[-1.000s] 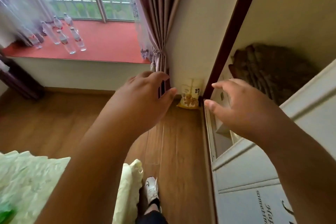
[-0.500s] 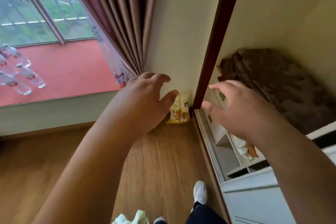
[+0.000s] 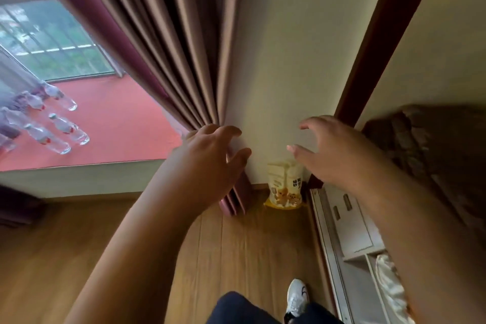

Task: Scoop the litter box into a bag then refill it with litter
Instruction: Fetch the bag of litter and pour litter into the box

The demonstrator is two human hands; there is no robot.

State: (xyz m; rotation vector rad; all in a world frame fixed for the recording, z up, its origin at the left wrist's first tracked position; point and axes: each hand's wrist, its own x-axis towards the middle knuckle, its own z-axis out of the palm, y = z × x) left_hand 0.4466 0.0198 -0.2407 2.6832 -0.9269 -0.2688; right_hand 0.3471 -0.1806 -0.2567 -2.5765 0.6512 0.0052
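Both hands are held out in front of the body, apart from each other and clear of everything around them. The left hand [image 3: 210, 155] is raised before the lower folds of the curtain [image 3: 168, 42], its fingers spread and loosely bent, nothing gripped in them. The right hand [image 3: 334, 150] is lifted at much the same height, thumb and fingers splayed and slightly curved — also with nothing held.

The litter bag [image 3: 285, 187], a yellow and cream pouch with printed animal figures on its front, is seen standing upright on the wooden floor [image 3: 236, 252], set against the pale wall [image 3: 289, 47] in the corner. It is framed between the two hands, below them and farther away, with the bunched curtain hem just to its left and a dark wooden door frame [image 3: 381, 42] just to its right. No contact with the bag is made by either hand.

On the red window ledge [image 3: 113, 123] at the left, several clear plastic bottles [image 3: 56, 126] are grouped near the glass. At the right, a white cabinet [image 3: 352, 231] with open compartments is seen beside the door frame, and a brown blanket-like heap [image 3: 434, 150] — blurred — lies above it. A white shoe [image 3: 297, 297] and a dark trouser leg [image 3: 242, 308] are visible at the bottom edge.
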